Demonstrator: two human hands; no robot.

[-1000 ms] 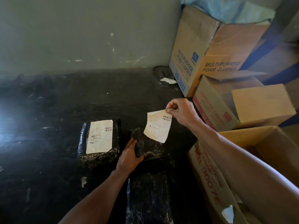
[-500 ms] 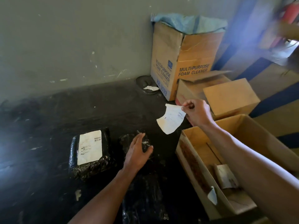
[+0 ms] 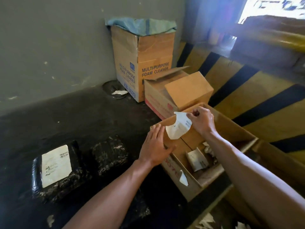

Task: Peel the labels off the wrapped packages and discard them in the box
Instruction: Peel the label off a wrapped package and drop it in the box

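Your right hand pinching a peeled label over the open box, discarded labels inside, your left hand open, flat on its near rim

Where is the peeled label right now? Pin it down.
In the head view, right of centre: the peeled label hangs from the right hand over the open box, beside the left hand.

Print on the peeled label is too blurred to read.
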